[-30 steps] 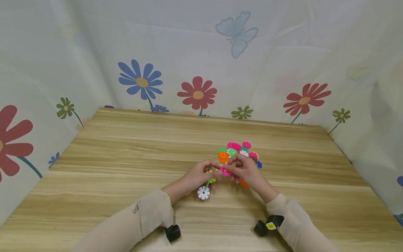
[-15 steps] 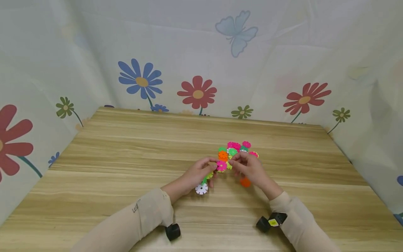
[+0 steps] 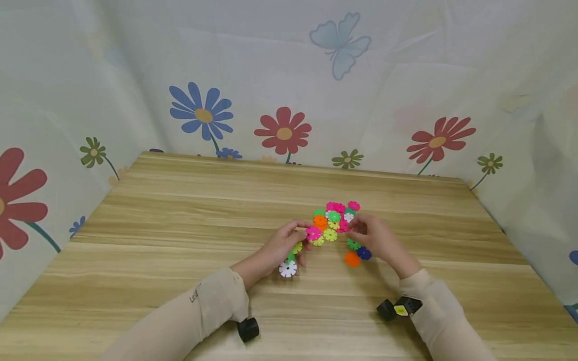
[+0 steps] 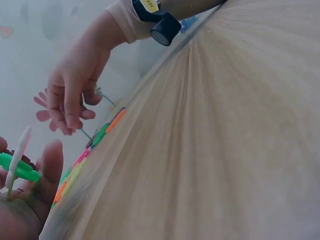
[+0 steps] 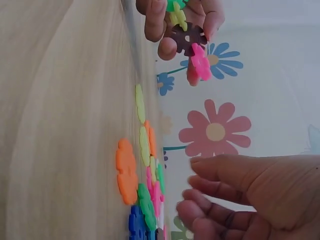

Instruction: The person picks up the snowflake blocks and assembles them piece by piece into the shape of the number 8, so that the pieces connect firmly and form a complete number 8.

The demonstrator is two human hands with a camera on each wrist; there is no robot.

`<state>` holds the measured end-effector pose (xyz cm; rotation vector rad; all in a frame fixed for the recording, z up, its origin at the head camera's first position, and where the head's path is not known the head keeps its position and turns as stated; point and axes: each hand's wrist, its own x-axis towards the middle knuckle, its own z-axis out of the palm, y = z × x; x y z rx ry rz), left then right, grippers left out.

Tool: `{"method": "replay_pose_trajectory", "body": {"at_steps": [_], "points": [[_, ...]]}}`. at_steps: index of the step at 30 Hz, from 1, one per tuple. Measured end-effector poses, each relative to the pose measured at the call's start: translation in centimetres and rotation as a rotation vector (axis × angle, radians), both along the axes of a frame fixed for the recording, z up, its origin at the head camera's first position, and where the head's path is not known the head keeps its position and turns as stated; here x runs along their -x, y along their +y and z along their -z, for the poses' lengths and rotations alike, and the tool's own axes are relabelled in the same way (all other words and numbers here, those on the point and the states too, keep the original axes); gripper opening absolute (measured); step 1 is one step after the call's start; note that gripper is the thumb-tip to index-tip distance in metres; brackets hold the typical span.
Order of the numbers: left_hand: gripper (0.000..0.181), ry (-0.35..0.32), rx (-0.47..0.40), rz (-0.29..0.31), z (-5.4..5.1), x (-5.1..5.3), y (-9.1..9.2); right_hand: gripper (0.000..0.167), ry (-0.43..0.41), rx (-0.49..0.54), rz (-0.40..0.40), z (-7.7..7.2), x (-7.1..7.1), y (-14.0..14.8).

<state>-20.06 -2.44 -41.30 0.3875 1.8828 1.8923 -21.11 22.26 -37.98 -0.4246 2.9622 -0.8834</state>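
Note:
My left hand (image 3: 276, 248) grips a short chain of notched plastic discs joined edge to edge. A white disc (image 3: 288, 268) hangs at the near end and a pink disc (image 3: 313, 232) sits at the far end. Between them, the right wrist view shows a brown disc (image 5: 187, 39) and a yellow disc (image 5: 178, 18). My right hand (image 3: 378, 239) hovers over the right side of a loose spread of discs, fingers loosely bent, with nothing visible between them. Below it lie a green disc (image 3: 353, 244), a blue disc (image 3: 364, 253) and an orange disc (image 3: 352, 259).
Several more discs lie overlapping on the wooden table (image 3: 203, 210), among them another orange disc (image 3: 320, 220) and a yellow disc (image 3: 330, 234). A flower-printed cloth (image 3: 375, 100) rises behind the table. Black wrist cameras hang beneath both sleeves.
My right hand has let go of the pink disc and moved right over the loose discs. The chain in my left hand has shifted slightly left, with the pink disc on its end.

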Motion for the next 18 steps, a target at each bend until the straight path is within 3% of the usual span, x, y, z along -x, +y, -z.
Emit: {"method": "replay_pose_trajectory", "body": {"at_steps": [9, 12, 18], "points": [[0.041, 0.034, 0.018, -0.011, 0.22, 0.24, -0.14, 0.019, -0.069, -0.204, -0.027, -0.06, 0.12, 0.5], [0.048, 0.056, 0.046, -0.005, 0.3, 0.34, -0.15, 0.021, -0.101, -0.225, -0.015, 0.14, 0.17, 0.52], [0.048, 0.049, 0.053, 0.003, 0.38, 0.39, -0.13, 0.025, -0.086, -0.248, -0.016, 0.29, 0.17, 0.52]]}}
